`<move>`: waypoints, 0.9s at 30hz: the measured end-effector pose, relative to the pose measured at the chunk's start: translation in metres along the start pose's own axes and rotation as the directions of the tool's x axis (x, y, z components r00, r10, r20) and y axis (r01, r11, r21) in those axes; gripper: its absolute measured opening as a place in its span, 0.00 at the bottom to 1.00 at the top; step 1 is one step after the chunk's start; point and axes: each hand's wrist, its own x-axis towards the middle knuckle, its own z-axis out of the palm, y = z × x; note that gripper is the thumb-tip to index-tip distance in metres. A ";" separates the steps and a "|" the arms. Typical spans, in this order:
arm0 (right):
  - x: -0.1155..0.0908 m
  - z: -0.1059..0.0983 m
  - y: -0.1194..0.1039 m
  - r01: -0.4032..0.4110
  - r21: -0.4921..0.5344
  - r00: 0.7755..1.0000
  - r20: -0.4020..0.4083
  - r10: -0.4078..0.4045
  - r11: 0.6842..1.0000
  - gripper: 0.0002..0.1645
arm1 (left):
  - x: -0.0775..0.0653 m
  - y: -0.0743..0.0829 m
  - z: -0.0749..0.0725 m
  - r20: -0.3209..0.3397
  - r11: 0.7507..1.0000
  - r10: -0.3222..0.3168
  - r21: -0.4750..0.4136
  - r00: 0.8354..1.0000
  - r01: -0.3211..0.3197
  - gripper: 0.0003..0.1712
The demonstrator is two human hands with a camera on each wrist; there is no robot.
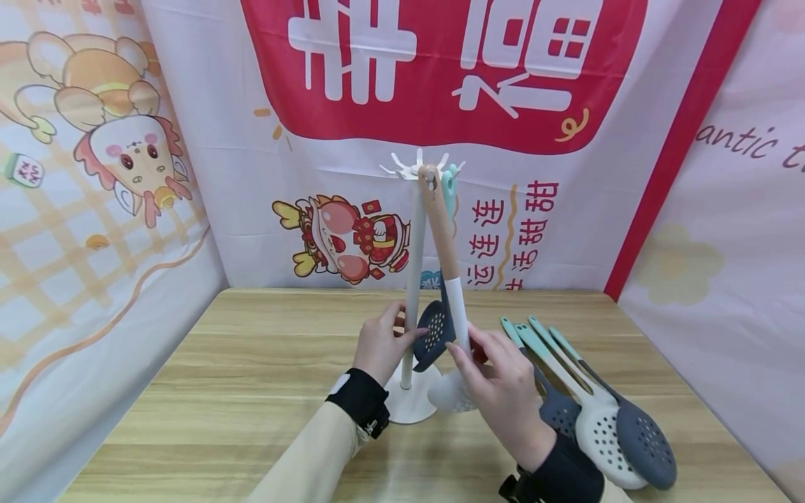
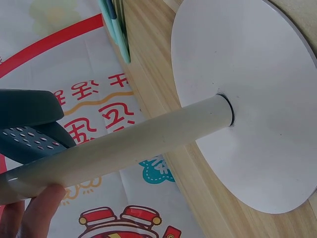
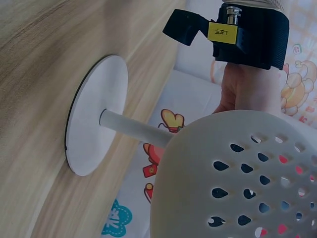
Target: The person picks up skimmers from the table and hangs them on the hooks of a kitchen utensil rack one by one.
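A white utensil stand [image 1: 411, 244] with a round base [image 2: 247, 64] and a ring of hooks stands upright on the table. My left hand [image 1: 380, 346] grips its pole [image 2: 129, 139] below mid-height. In my right hand [image 1: 503, 384] I hold the lower handle of a white skimmer [image 3: 198, 163] with a tan upper handle [image 1: 438, 227]. Its handle's top end is at the hooks; whether it hangs there I cannot tell. Behind it, a dark grey skimmer [image 1: 434, 328] with a mint handle end [image 1: 449, 185] hangs from the stand, near my left thumb.
Several mint-handled utensils lie at the table's right, among them a white skimmer [image 1: 606, 433] and a dark grey skimmer [image 1: 648, 440]. Printed cloth [image 1: 226, 209] hangs behind and on both sides of the wooden table [image 1: 251, 391].
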 end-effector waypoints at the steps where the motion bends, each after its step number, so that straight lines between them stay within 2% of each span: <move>1: 0.000 0.001 0.001 -0.001 -0.001 1.000 0.001 0.001 1.000 0.22 | 0.000 0.000 0.000 -0.001 1.000 0.003 0.003 1.000 -0.003 0.16; 21: 0.002 0.015 0.011 -0.032 -0.036 0.999 0.040 0.033 0.999 0.21 | 0.000 0.000 0.000 0.000 0.999 0.038 0.034 0.999 -0.038 0.17; 27: 0.002 0.021 0.013 -0.001 -0.035 0.998 0.071 0.003 0.999 0.22 | 0.000 -0.002 -0.001 -0.004 0.997 0.056 0.043 0.998 -0.056 0.17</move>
